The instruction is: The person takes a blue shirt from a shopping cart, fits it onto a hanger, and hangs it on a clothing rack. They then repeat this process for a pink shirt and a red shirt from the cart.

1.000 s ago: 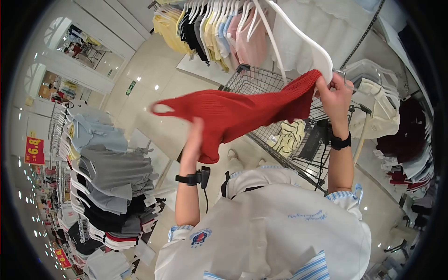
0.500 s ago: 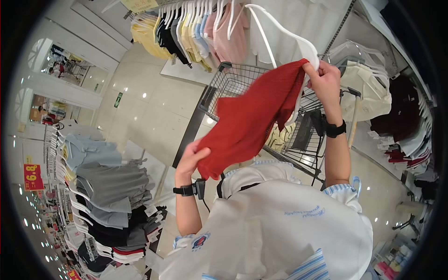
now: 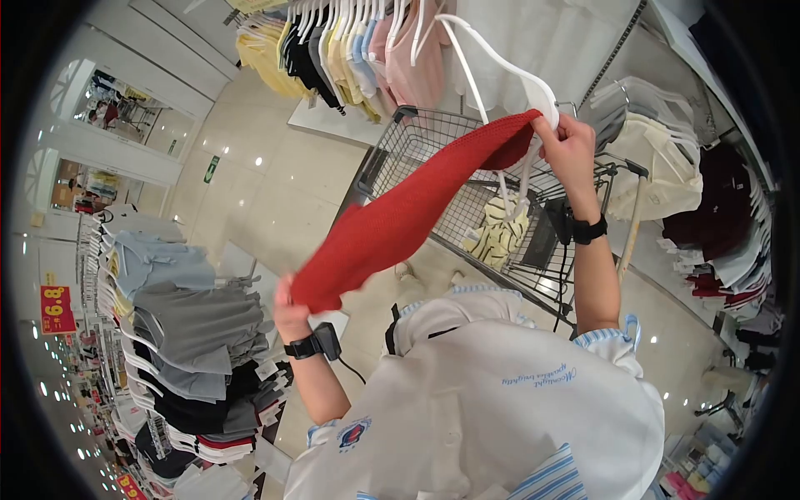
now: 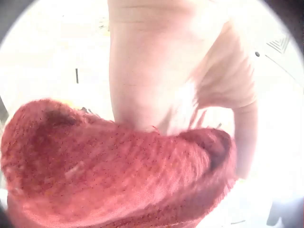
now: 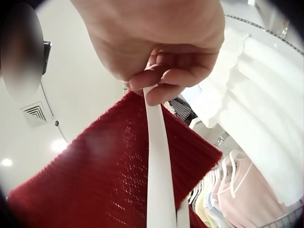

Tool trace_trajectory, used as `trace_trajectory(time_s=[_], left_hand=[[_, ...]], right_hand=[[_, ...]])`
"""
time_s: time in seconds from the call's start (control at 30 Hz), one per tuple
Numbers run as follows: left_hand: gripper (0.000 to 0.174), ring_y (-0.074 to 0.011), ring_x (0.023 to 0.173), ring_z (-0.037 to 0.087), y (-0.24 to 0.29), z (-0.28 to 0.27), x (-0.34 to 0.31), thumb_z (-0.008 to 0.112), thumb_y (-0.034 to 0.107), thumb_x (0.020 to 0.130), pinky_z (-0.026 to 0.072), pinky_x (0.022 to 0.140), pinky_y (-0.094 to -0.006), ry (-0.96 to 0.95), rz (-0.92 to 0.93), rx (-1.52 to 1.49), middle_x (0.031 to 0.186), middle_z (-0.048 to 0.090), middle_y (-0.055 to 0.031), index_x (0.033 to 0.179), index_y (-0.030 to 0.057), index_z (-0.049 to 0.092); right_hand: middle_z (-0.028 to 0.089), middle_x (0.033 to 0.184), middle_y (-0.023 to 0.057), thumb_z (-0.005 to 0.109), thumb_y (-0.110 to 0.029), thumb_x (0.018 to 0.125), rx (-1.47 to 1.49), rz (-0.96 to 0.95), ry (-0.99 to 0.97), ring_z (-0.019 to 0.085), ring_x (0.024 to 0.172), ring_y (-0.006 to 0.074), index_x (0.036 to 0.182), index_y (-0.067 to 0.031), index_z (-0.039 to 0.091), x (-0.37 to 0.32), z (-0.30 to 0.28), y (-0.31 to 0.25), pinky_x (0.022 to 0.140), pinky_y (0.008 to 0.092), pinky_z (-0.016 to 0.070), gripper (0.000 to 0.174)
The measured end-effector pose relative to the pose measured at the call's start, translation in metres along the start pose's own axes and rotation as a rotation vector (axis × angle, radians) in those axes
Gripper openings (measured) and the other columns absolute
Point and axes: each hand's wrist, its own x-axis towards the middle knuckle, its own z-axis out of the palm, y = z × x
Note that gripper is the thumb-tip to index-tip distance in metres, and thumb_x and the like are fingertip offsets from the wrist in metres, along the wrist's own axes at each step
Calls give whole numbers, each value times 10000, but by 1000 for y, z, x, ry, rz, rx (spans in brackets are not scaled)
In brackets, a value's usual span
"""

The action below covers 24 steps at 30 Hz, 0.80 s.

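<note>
A red knit garment [image 3: 400, 208] is stretched slantwise between my two hands in the head view. My left hand [image 3: 290, 310] grips its lower left end; in the left wrist view the fingers go down behind the red knit [image 4: 123, 175] and the thumb lies at its right side. With my right hand [image 3: 570, 154] I hold the upper right corner of the garment together with a white hanger [image 3: 508, 62]. The right wrist view shows curled fingers [image 5: 164, 78] around the hanger's white bar, the red cloth hanging behind it.
Below the garment stands a wire shopping cart [image 3: 417, 150] with a yellow-and-black striped garment [image 3: 500, 233] inside. Racks of pastel tops [image 3: 342, 58] stand at the back, grey shirts [image 3: 196, 321] at left, cream [image 3: 654, 162] and dark red garments [image 3: 712, 204] at right.
My left hand, at first raised against the cloth, took hold of its lower end and moved left and down, pulling the garment into a long slant. The right hand kept its hold on the hanger.
</note>
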Motion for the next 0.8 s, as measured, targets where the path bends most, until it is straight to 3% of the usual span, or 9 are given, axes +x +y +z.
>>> trace_trajectory(time_s=[0.07, 0.13, 0.17, 0.2, 0.23, 0.37, 0.43, 0.73, 0.8], left_hand=[[519, -335, 1361, 557, -21, 30, 13, 823, 200, 814, 397, 1180, -495, -437, 82, -385, 1442, 614, -189, 1276, 35, 654], [520, -267, 1398, 535, -87, 5, 2, 737, 330, 934, 408, 1179, -467, 85, -372, -463, 1454, 619, -161, 1356, 39, 648], [571, -210, 1376, 543, -86, 48, 29, 671, 374, 998, 384, 1200, -401, 67, -403, 271, 1464, 602, -112, 1452, 40, 584], [623, -179, 1363, 533, -79, 109, 51, 664, 335, 1007, 347, 1189, -327, -11, -462, -174, 1501, 555, -67, 1532, 39, 502], [663, -161, 1358, 520, -96, 104, 58, 669, 259, 997, 357, 1160, -295, -56, -464, -58, 1538, 505, -52, 1576, 34, 437], [669, -163, 1385, 492, -99, 95, 73, 733, 49, 907, 399, 1143, -310, -79, -411, -265, 1518, 524, -80, 1530, 13, 491], [624, -189, 1404, 485, -82, 98, 80, 706, -13, 899, 386, 1163, -330, -6, -197, 39, 1508, 543, -107, 1496, 1, 527], [650, -250, 1474, 448, 12, 98, 82, 579, -134, 908, 357, 1222, -395, 282, 282, 583, 1581, 477, -174, 1537, -55, 437], [663, -248, 1480, 432, 29, 99, 84, 640, -80, 921, 361, 1221, -406, 316, 265, 514, 1597, 454, -159, 1549, -46, 432]], right_hand=[[604, 548, 18, 753, -245, 948, 33, -38, 33, 586, 492, 75, 876, 55, 754, -4, 5, -3, 496, 268, 448, 309], [615, 570, 4, 727, -209, 986, 246, 16, 111, 582, 502, 69, 925, 55, 747, -9, 13, -7, 497, 250, 442, 272], [623, 594, -5, 705, -188, 1009, 272, 8, 97, 583, 532, 52, 960, 50, 742, -8, 13, -6, 496, 242, 437, 246], [623, 594, -5, 705, -188, 1009, 274, 8, 89, 583, 532, 52, 960, 50, 742, -9, 15, -8, 496, 242, 437, 246], [618, 595, -6, 707, -183, 1006, 277, -2, 105, 577, 542, 45, 956, 53, 739, -8, 16, -10, 501, 243, 435, 244], [605, 613, -12, 715, -171, 998, 97, -127, 126, 533, 546, 36, 958, 55, 735, -11, 15, 5, 519, 243, 427, 231], [605, 619, -14, 719, -169, 995, 25, -163, 136, 520, 542, 37, 955, 54, 735, -11, 17, 5, 522, 244, 426, 228], [586, 724, -14, 809, -259, 938, 251, 268, -279, 552, 620, 63, 1079, -12, 673, -41, 73, -9, 555, 252, 458, 315], [580, 751, -8, 822, -236, 918, 225, -1, -294, 542, 678, 84, 1008, -26, 639, -55, 102, -9, 613, 272, 470, 293]])
